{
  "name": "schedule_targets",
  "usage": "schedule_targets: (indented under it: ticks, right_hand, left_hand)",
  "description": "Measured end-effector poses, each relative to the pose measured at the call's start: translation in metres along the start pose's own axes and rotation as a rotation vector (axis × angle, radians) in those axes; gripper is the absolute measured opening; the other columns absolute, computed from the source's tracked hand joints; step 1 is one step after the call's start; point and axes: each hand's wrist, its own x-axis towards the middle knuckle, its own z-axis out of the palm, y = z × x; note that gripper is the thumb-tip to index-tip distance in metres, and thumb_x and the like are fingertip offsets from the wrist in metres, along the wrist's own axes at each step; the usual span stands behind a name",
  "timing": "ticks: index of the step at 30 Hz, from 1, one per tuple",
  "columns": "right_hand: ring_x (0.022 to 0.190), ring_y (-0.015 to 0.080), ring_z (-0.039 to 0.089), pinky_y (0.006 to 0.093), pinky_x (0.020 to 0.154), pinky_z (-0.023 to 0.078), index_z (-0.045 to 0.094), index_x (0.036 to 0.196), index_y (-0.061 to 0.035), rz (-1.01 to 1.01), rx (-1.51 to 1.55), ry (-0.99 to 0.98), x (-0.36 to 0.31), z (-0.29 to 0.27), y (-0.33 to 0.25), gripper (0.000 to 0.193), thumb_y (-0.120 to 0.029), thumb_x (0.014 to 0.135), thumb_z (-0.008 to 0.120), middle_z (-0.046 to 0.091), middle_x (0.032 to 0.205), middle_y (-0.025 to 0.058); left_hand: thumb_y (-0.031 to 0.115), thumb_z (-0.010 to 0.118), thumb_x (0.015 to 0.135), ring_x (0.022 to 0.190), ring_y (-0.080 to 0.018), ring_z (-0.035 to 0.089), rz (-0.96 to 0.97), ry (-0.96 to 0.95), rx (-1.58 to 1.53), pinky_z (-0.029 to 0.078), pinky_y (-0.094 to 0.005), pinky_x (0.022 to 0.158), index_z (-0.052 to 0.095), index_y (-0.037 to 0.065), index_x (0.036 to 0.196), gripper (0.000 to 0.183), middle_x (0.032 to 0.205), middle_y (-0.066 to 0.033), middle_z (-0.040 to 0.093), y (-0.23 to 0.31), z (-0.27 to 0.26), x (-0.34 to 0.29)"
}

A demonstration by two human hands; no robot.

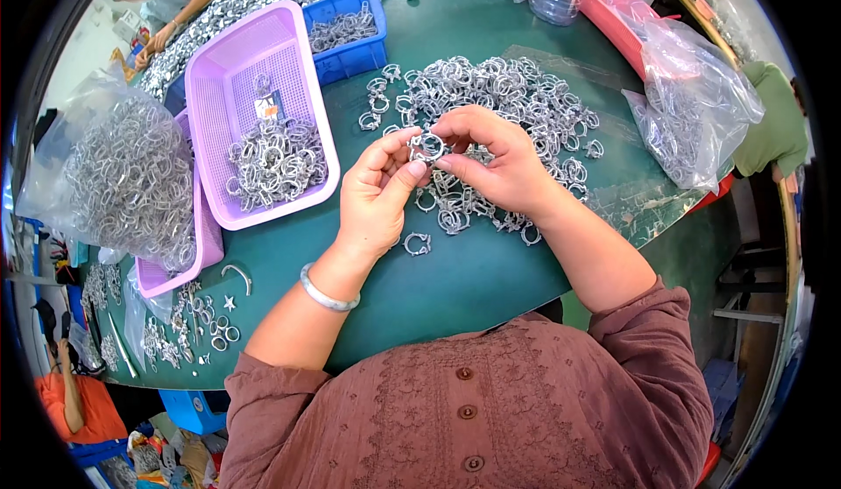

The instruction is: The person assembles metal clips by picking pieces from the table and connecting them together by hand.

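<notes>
Between my two hands is a silver metal ring-shaped piece, held up over the green table. The fingertips of my left hand pinch it from the left. My right hand grips its right side with thumb and forefinger. Behind and beneath my hands spreads a large heap of similar silver rings. A single loose ring lies near my left wrist. To the left, a lilac basket holds a pile of rings and a small card.
A blue basket of metal parts stands behind the lilac one. Bulging plastic bags of parts lie left and right. A pink-red tray is at the far right. Small metal pieces lie front left. Other people are nearby.
</notes>
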Motion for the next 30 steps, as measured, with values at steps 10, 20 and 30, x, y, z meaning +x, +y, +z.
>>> schedule_targets:
  ticks: [10,20,30]
  right_hand:
    - [0.071,0.0132,0.057,0.0248,0.064,0.046,0.057,0.096,-0.0012,0.035,-0.001,-0.006,-0.003,0.001,0.003,0.024,-0.002,0.073,0.063,0.058,0.082,0.0068]
    - [0.073,0.0110,0.056,0.0236,0.066,0.046,0.058,0.096,0.0002,0.120,0.074,0.011,-0.003,0.002,0.000,0.020,-0.002,0.076,0.059,0.060,0.083,0.0065]
    - [0.070,0.0108,0.056,0.0238,0.065,0.046,0.058,0.090,-0.0012,0.157,0.090,0.023,-0.004,0.002,0.004,0.016,-0.002,0.074,0.060,0.058,0.080,0.0049]
  left_hand:
    - [0.000,0.050,0.084,0.074,-0.0093,0.054,-0.081,0.025,-0.033,0.047,-0.0226,0.066,0.048,0.000,0.113,0.029,0.089,-0.0045,0.056,0.004,0.002,-0.001]
    - [0.001,0.050,0.085,0.074,-0.0100,0.055,-0.138,0.026,-0.082,0.047,-0.0232,0.066,0.048,0.000,0.113,0.028,0.086,-0.0046,0.056,0.007,0.002,-0.001]
    - [0.004,0.050,0.085,0.080,-0.0132,0.056,-0.064,0.027,-0.077,0.047,-0.0251,0.072,0.045,0.001,0.115,0.030,0.094,-0.0081,0.057,0.002,0.000,-0.001]
